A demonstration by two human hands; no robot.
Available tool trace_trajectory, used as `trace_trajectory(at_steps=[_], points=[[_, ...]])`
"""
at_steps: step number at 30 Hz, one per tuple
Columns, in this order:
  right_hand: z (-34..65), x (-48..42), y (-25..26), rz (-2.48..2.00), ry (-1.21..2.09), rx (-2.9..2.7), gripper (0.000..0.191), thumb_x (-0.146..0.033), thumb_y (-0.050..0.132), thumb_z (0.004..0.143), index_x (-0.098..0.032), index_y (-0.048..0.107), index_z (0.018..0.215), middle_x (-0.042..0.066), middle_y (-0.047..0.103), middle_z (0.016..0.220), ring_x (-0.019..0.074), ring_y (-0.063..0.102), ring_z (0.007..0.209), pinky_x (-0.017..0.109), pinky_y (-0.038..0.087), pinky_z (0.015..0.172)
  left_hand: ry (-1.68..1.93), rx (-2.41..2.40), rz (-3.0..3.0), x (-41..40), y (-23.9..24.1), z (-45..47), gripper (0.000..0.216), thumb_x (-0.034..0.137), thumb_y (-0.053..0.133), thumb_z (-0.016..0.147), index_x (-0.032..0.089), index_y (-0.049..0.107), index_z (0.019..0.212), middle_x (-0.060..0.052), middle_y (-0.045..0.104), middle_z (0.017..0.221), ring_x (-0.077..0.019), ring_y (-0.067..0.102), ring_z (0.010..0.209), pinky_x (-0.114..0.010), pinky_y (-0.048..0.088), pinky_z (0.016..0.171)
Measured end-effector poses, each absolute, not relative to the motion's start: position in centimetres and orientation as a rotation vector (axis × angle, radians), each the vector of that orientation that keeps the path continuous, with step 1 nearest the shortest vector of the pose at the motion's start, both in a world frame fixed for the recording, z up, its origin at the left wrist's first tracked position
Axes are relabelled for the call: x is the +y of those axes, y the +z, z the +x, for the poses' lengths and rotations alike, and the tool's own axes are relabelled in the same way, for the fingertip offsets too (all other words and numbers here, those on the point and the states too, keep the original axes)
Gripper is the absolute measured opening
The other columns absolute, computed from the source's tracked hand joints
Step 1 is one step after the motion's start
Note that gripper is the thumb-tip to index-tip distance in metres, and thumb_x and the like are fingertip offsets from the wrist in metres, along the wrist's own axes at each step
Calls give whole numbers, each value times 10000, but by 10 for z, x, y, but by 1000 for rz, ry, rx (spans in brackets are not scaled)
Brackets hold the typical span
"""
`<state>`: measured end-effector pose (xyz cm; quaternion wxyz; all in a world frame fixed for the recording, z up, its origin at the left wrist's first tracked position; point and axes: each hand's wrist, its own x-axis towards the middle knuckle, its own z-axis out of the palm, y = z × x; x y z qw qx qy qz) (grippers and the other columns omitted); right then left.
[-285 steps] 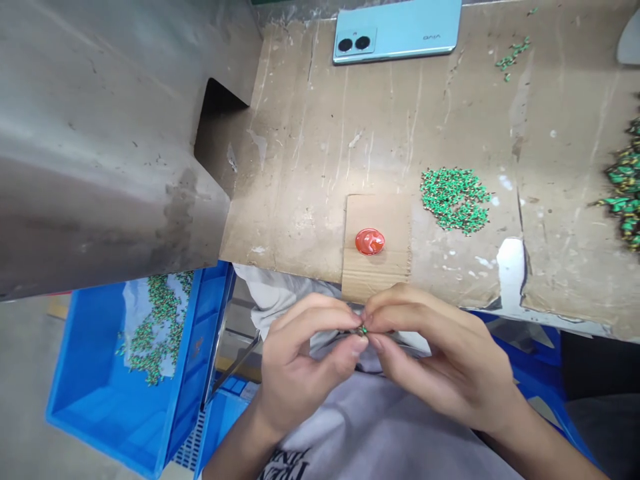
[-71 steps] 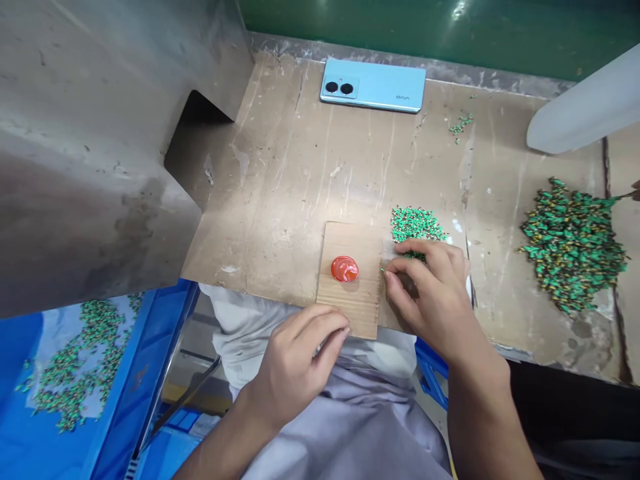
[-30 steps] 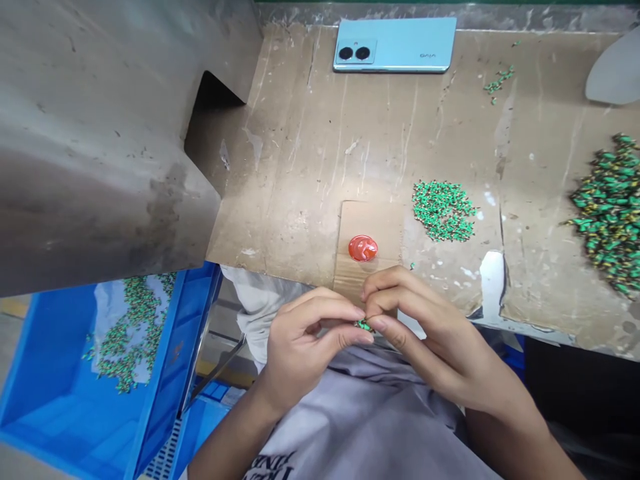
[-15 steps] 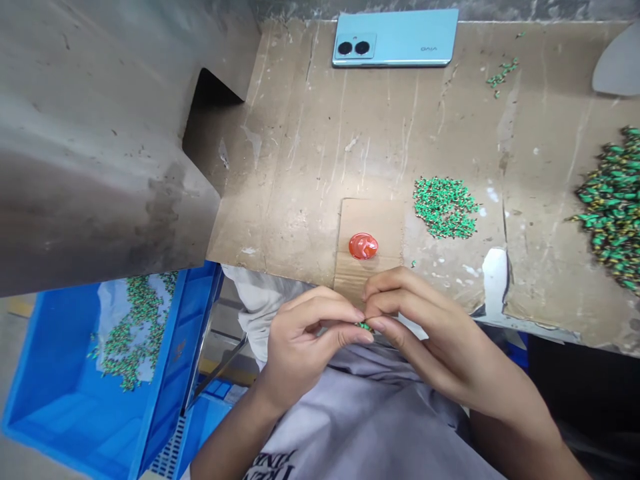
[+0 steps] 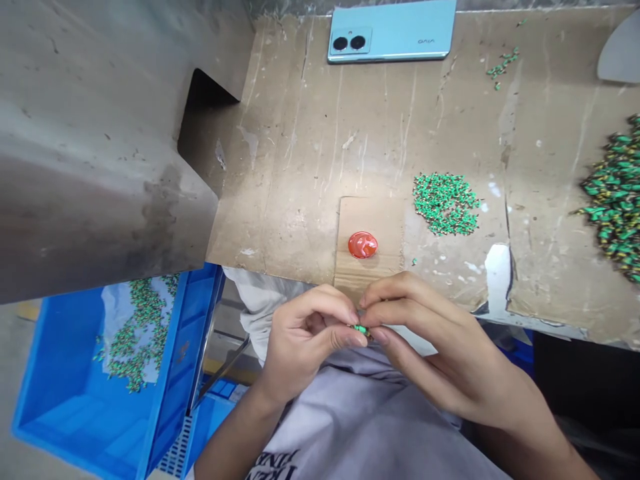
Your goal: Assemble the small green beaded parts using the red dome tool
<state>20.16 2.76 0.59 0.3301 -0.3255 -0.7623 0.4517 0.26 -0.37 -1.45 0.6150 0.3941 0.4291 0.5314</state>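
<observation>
A tiny green part with a darker end is pinched between the thumb and forefinger of my left hand, just in front of my shirt. My right hand meets it from the other side, thumb and fingertips closed round its darker end. Just beyond the fingers, a small red dish with glossy contents rests on a cardboard piece. To its right lies a pile of small green parts of similar look. One loose green part sits near my right fingers.
A larger heap of green and yellowish parts is at the right. A light-blue phone lies at the table's back. Several parts are scattered nearby. A metal housing stands left, above a blue crate holding more parts.
My fingers have shifted slightly around the green part, and more of it shows between them. The view has moved a little; the piles, dish and phone stay put.
</observation>
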Motion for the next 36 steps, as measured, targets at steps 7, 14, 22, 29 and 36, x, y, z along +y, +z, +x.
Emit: trace_trajectory(at_steps=[7, 14, 22, 29, 36], points=[[201, 28, 5, -840, 1210, -1944, 188, -76, 610, 1013, -212, 676, 1125, 81, 730, 1057, 201, 732, 960, 315, 625, 832, 1226, 985, 917, -5, -19, 3, 145, 231, 947, 842, 223, 808, 884, -13, 756, 843, -126, 721, 761, -201, 606, 681], [200, 28, 6, -786, 1348, -1858, 122, -119, 665, 1035, -177, 674, 1141, 72, 709, 1067, 159, 705, 1000, 247, 598, 893, 1290, 1000, 1051, -5, -20, 1, 175, 261, 972, 806, 206, 814, 860, -8, 748, 831, -120, 715, 750, -194, 587, 688], [197, 23, 10, -902, 1571, -1686, 198, -67, 691, 994, -227, 677, 1111, -25, 719, 936, 83, 669, 798, 154, 558, 760, 1339, 1068, 1149, -7, -20, -1, 177, 245, 974, 796, 208, 817, 868, -6, 771, 820, -135, 734, 716, -213, 591, 651], [186, 15, 8, -957, 1663, -1472, 153, -123, 691, 1016, -267, 679, 1068, -57, 705, 842, 76, 669, 752, 134, 560, 726, 1393, 1046, 1098, -10, -23, -5, 185, 275, 968, 799, 199, 809, 853, 6, 774, 806, -118, 744, 694, -192, 616, 671], [180, 15, 9, -941, 1675, -1386, 171, -103, 697, 989, -269, 684, 1027, -68, 676, 774, 74, 651, 681, 142, 559, 677, 1447, 994, 991, -10, -22, 3, 262, 268, 991, 765, 205, 777, 901, 25, 749, 803, -97, 716, 672, -168, 608, 642]])
